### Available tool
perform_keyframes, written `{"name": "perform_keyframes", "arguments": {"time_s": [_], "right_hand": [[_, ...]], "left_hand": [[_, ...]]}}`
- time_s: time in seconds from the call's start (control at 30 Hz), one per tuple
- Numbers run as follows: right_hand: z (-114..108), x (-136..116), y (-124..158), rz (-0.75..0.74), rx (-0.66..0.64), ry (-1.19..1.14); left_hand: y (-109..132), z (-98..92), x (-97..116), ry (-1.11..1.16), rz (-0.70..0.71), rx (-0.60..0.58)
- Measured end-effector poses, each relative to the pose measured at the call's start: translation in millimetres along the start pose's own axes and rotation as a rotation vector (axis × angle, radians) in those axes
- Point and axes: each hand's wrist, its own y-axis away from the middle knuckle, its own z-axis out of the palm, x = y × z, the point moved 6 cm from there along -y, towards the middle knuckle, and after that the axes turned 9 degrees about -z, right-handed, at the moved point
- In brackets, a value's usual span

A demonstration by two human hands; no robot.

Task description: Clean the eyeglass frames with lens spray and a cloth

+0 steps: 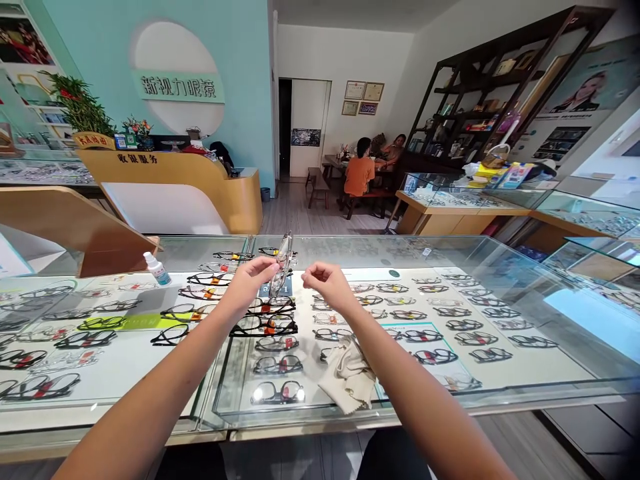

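Observation:
My left hand (253, 279) is pinched on a clear-framed pair of glasses (282, 267), held upright above the glass display counter (450, 400). To the right of the glasses, a short gap away, my right hand (324, 280) has its fingers curled and pinched together; what they hold, if anything, is too small to make out. A beige cleaning cloth (347, 377) lies crumpled on the counter glass below my right forearm. Rows of eyeglass frames (273, 327) lie under the glass beneath both hands.
A small white spray bottle (157, 269) stands on the counter at left. A curved wooden reception desk (200, 193) is behind it. Two people sit at a table (367, 175) at the back. More glass cases (500, 200) and dark shelves line the right.

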Motion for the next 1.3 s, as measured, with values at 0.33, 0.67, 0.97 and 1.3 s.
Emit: {"name": "perform_keyframes", "arguments": {"time_s": [0.33,0.67,0.97,1.3], "right_hand": [[18.6,-23.8,10.6,-0.040,-0.022,-0.262],[19.2,-26.5,11.1,-0.048,-0.028,-0.280],[13.9,-27.0,9.5,-0.061,-0.002,-0.223],[5.2,-27.2,7.7,-0.038,0.017,-0.171]], "left_hand": [[15.5,23.3,-6.6,0.146,-0.108,-0.058],[18.2,27.2,-1.2,0.133,-0.090,-0.083],[15.1,22.7,-1.1,0.055,-0.053,-0.060],[10.7,16.7,3.3,0.051,0.021,-0.023]]}}
